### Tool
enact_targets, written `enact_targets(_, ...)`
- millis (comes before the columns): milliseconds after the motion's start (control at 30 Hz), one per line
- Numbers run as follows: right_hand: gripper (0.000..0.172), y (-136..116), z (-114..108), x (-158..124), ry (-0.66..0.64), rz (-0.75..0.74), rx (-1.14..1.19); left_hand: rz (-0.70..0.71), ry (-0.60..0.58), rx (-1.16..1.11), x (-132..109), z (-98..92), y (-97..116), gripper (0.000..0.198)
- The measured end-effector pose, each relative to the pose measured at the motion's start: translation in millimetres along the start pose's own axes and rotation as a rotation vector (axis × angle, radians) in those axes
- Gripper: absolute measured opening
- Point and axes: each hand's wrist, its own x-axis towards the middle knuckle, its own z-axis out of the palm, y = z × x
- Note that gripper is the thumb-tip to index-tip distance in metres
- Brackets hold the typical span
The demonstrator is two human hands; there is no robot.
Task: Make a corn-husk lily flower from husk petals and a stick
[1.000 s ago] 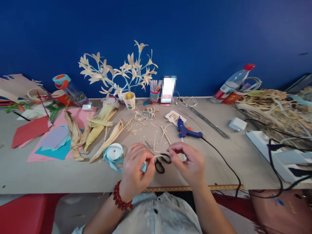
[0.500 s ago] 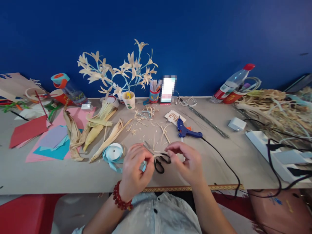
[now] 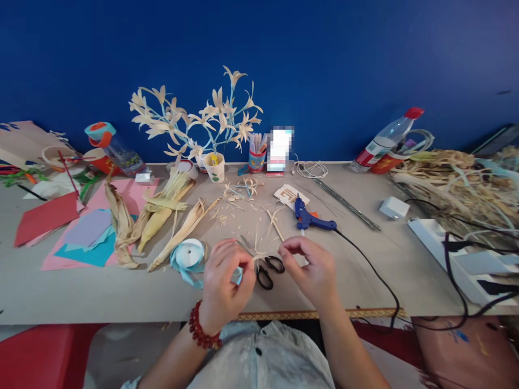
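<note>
My left hand, with a red bead bracelet at its wrist, pinches a thin pale strip of corn husk between thumb and forefinger. Facing it, my right hand has thumb and fingertips pressed together; whatever is in them is too small to make out. Black-handled scissors lie on the table between the hands, their blades pointing away to the left. Left of my left hand sits a roll of light blue ribbon. Cut husk strips are scattered just beyond the fingers.
A blue glue gun with a black cord lies to the right. Corn husks and coloured paper cover the left side. Husk flowers stand in a paper cup at the back. A power strip is far right.
My right hand has moved slightly right, widening the gap between the fingertips; the husk strip no longer visibly reaches it. My left hand has barely moved and keeps its pinch.
</note>
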Motion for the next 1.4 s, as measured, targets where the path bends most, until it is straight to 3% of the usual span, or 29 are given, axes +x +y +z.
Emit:
enact_targets(167,0.012,-8.2,13.1,-2.6,-0.182,0.018,0.148,0.009,-0.031,0.01,1.1,3.6,-3.0,0.014)
enact_targets(300,0.009,-10.1,24.5,-0.1,-0.152,0.007,0.115,0.014,-0.027,0.029,0.9,4.9,-3.3,0.014)
enact_targets(533,0.007,8.6,10.0,3.4,-0.032,0.078,0.011,0.002,0.04,0.057,1.6,3.2,-6.5,0.014)
enact_targets(767,0.004,-6.3,21.5,-0.2,-0.179,0.051,0.159,0.02,0.024,0.05,2.6,7.2,-6.2,0.013)
enact_targets(900,0.011,-0.6,20.6,3.8,-0.107,0.024,0.074,0.022,0.033,0.054,2.4,5.4,-5.8,0.014)
enact_targets(1033,0.007,10.0,10.3,4.5,-0.01,0.095,0.024,0.0,0.069,0.058,2.4,3.8,-7.7,0.014)
enact_targets(1200,0.011,-1.0,10.0,1.7,-0.187,0.147,0.281,-0.009,0.04,0.008,2.2,6.8,-8.6,0.013)
enact_targets(1400,0.011,-9.7,19.3,1.1,-0.173,0.086,0.228,-0.044,-0.013,-0.041,0.5,4.9,-7.5,0.011)
